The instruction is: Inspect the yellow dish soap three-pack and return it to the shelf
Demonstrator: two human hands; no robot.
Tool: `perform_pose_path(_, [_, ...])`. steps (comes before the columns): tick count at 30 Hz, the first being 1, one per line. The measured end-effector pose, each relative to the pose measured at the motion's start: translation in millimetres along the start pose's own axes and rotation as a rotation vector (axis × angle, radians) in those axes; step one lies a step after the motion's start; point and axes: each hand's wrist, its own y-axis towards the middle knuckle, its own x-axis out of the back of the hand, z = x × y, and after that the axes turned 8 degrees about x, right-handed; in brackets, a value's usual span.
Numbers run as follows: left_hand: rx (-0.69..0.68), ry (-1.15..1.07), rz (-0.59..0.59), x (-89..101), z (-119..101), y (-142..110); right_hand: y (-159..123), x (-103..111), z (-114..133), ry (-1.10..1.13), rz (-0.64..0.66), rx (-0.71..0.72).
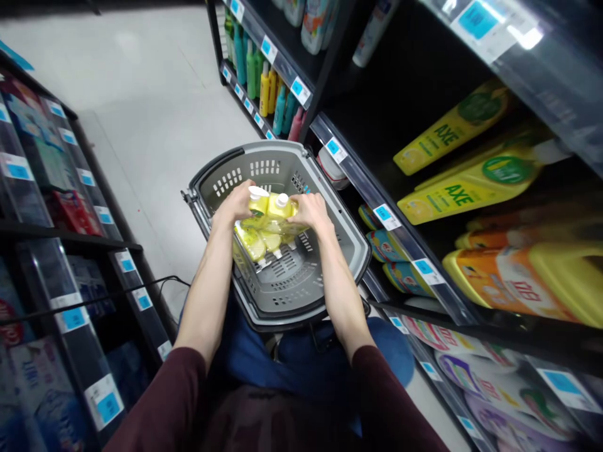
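Observation:
A grey shopping basket (330,263) rests on the floor in front of my knees. Over its middle I hold a wrapped pair of yellow bottles with white caps (269,210). My left hand (235,204) grips the pack's left side, fingers curled round it. My right hand (311,210) grips its right side the same way. Both forearms reach forward from dark red sleeves. The lower ends of the bottles (257,242) lie close to the basket's slotted floor.
A dark shelf unit on the right carries yellow AXE bottles (452,129), orange jugs (504,276) and pouches lower down. Another shelf of boxed goods (61,207) lines the left. Pale aisle floor (141,94) stretches ahead. Blue price tags line the shelf edges.

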Motion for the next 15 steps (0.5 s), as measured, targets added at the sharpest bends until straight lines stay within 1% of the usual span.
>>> perform_pose_path(3, [0.148, 0.016, -0.062, -7.3, 9, 0, 2, -5, 3, -0.004, -0.015, 0.012])
perform_pose_path(6, [0.295, 0.037, -0.11, -14.4, 12, -1, 2, -5, 0, 0.071, -0.057, 0.031])
perform_pose_path(9, [0.446, 0.036, -0.044, -17.5, 10, -3, -2, -4, -16, 0.217, -0.124, 0.056])
perform_pose_path(10, [0.494, 0.035, -0.019, -17.8, 9, -4, -3, -4, -24, 0.28, -0.123, 0.063])
perform_pose_path(12, [0.556, 0.04, -0.001, -18.1, 8, -3, -7, -7, -40, 0.389, -0.051, 0.043])
perform_pose_path(15, [0.534, 0.07, -0.033, -19.8, 10, -1, -9, -17, -59, 0.445, 0.09, -0.08])
